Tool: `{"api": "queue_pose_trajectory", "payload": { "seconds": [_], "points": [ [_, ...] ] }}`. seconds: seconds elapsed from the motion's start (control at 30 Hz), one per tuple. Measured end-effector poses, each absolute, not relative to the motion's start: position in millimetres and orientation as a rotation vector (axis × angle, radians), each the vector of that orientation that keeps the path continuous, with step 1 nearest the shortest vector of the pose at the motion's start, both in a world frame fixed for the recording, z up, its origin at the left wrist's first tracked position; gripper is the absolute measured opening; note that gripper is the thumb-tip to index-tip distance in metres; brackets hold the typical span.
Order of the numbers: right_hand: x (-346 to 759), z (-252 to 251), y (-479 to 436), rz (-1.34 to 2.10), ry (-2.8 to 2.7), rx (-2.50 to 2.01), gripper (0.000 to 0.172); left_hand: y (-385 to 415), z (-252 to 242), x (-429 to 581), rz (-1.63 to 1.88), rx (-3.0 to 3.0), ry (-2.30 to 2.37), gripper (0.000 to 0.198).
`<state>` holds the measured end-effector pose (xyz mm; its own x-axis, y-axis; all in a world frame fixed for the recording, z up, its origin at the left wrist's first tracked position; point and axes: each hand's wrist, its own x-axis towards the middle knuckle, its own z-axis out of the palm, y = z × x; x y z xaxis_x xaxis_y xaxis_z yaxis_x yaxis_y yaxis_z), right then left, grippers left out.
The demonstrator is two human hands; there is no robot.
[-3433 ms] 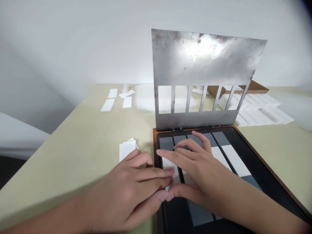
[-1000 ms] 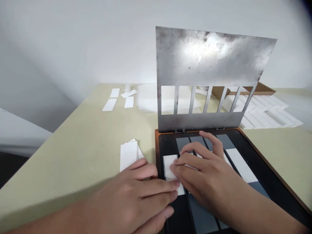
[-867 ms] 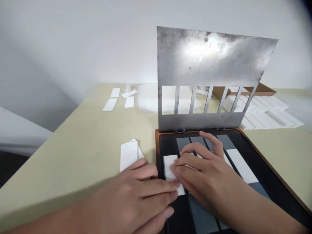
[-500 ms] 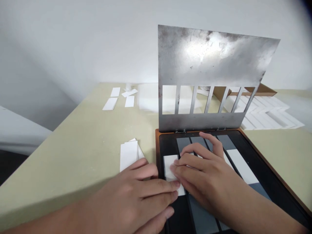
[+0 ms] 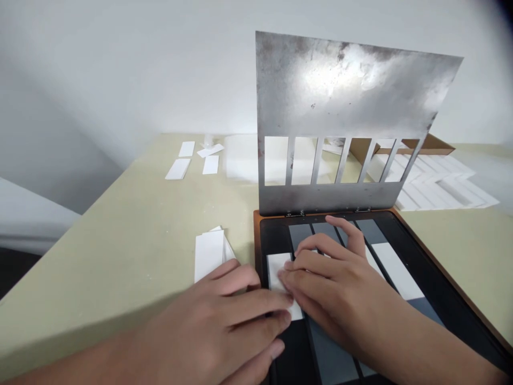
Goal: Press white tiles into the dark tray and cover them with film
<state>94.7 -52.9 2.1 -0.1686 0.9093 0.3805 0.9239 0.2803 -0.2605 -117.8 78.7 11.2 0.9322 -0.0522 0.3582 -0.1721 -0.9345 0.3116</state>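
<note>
Card (image 5: 276, 263) flat on the black board (image 5: 276, 236), under fingertips from both sides.
I see my left grip (image 5: 230, 318) loosely spread, fingertips over its lower part; my right grip (image 5: 336, 280) bunches at its right edge, whether pinching I cannot tell.

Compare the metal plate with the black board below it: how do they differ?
The metal plate stands raised; the black board lies flat. The plate is shiny silver with cut-out windows; the board is dark and bears white cards. Both share a hinged edge.
</note>
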Motion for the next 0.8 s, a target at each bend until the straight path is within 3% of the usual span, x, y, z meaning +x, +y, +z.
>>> {"api": "queue_pose_trajectory", "payload": {
  "seconds": [0.27,0.47,0.67,0.8],
  "points": [
    [95,10,-55,0.091,-2.117,-1.650,0.010,81,12,-117,0.474,2.814,-0.126,0.021],
    [99,31,-63,0.190,-2.033,-1.601,0.027,82,11,-116,0.496,2.822,-0.169,0.023],
    [116,89,-85,-0.015,-1.860,-1.655,0.020,84,8,-115,0.519,2.802,-0.253,0.025],
    [136,83,-80,0.039,-1.875,-1.618,0.018,78,14,-103,0.534,2.806,-0.176,0.023]
  ]
}}
